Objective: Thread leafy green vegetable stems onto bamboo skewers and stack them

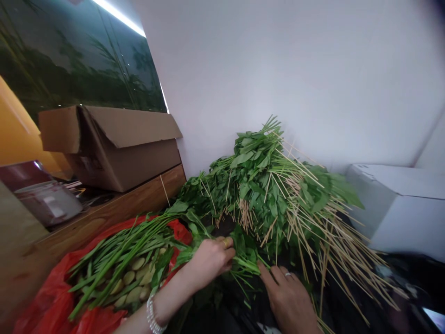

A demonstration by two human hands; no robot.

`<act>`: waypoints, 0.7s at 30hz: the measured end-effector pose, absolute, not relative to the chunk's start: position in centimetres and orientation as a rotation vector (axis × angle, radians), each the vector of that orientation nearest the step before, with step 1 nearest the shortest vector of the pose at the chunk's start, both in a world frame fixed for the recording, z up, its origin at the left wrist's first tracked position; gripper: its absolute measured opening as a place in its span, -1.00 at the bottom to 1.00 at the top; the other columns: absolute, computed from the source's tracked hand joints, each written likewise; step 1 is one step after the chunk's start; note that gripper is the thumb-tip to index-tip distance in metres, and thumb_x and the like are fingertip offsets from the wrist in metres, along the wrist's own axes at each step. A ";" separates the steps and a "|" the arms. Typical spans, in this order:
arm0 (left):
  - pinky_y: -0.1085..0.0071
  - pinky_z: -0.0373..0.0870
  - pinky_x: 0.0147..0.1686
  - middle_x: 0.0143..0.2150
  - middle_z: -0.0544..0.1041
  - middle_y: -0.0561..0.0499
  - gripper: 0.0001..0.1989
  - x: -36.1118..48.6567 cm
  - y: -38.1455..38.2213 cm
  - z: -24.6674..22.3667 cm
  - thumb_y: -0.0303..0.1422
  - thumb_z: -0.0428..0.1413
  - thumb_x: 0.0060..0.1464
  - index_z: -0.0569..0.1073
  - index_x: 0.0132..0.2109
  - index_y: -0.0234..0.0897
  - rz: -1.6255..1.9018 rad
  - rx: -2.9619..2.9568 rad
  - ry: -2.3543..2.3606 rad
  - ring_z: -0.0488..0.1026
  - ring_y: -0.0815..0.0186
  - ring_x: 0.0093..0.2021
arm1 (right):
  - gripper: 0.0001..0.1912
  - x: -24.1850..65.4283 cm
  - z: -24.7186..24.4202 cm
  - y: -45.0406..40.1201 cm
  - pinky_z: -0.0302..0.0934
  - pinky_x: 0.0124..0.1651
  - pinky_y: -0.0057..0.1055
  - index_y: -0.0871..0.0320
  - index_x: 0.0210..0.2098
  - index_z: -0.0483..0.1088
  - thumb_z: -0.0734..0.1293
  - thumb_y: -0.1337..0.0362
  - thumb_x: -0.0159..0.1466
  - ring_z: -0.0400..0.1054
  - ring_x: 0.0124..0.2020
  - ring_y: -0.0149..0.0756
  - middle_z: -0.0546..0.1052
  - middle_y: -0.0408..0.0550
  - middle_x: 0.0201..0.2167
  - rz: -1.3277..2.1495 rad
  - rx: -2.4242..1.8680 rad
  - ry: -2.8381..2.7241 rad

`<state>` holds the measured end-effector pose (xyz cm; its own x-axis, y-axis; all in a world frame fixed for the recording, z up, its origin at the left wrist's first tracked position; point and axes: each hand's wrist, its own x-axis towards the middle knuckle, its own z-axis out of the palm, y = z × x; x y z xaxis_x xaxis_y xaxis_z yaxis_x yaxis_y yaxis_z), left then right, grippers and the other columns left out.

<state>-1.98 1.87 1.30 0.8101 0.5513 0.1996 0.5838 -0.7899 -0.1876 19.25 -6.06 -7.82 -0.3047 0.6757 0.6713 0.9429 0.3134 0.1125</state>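
My left hand [215, 255] is closed around a bunch of leafy greens [246, 265], its fingers curled over the stems. At the cut ends of that bunch, my right hand [288, 297] pinches the stems with its fingertips; whether a thin stick is also between them I cannot make out. Just beyond both hands rises a big heap of leafy greens [250, 162] threaded on bamboo skewers [333, 236], whose bare ends fan out to the right. Left of my left forearm lies an open red plastic bag [55, 292] holding long green stems [128, 260] and pale round slices [128, 278].
An open cardboard box [132, 162] stands on a wooden ledge [167, 190] at the left, near a clear tub [52, 204]. On the right sits a white box [410, 218] beside black plastic [413, 264]. A white wall [295, 69] closes off the back.
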 end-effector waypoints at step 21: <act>0.44 0.38 -0.41 -0.48 0.27 0.18 -0.86 -9.4 2.7 12.2 -0.36 -0.15 0.30 0.25 -0.24 -0.21 -2.746 -1.508 -0.921 0.31 0.45 -0.52 | -0.54 19.3 -8.5 -5.6 0.36 -0.42 -0.44 0.09 -0.07 0.43 -0.05 0.15 0.43 0.55 -0.34 -0.25 0.62 -0.04 -0.27 -0.343 -1.586 -1.982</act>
